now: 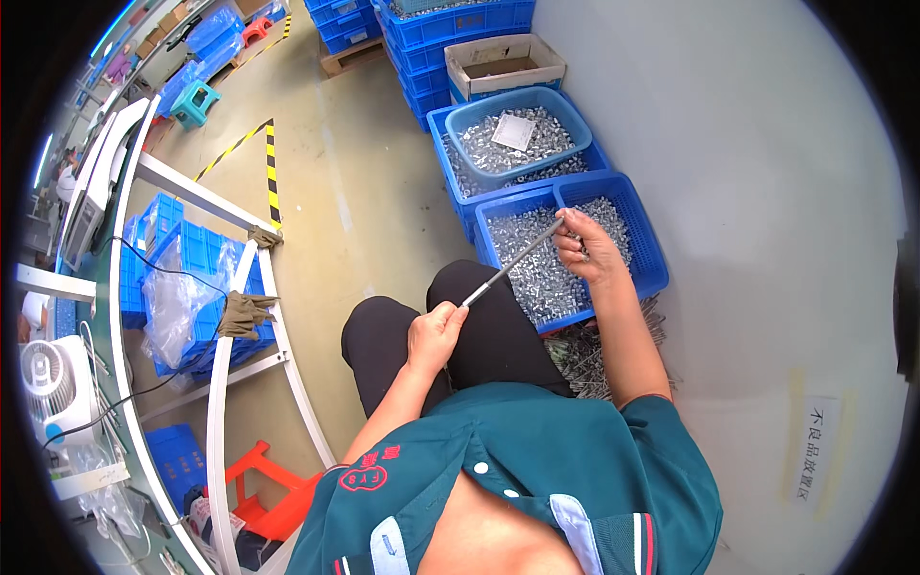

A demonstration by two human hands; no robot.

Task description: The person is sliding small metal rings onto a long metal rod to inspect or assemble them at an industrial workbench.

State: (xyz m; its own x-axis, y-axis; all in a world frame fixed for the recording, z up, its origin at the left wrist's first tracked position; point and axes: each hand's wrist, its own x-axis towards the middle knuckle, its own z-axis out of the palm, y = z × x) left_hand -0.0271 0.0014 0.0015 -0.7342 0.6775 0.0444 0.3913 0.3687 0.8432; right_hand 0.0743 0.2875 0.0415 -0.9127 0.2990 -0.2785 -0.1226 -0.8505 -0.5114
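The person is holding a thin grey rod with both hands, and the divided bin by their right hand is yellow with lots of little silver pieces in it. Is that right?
Not quite: the divided bin is blue, not yellow, as the head view shows. Both the left hand and the right hand do hold the thin grey rod, and the bin does have lots of little silver pieces in it.

Room over floor [359, 206] before knees [374, 335]; bins [652, 264], wall [738, 259] block right.
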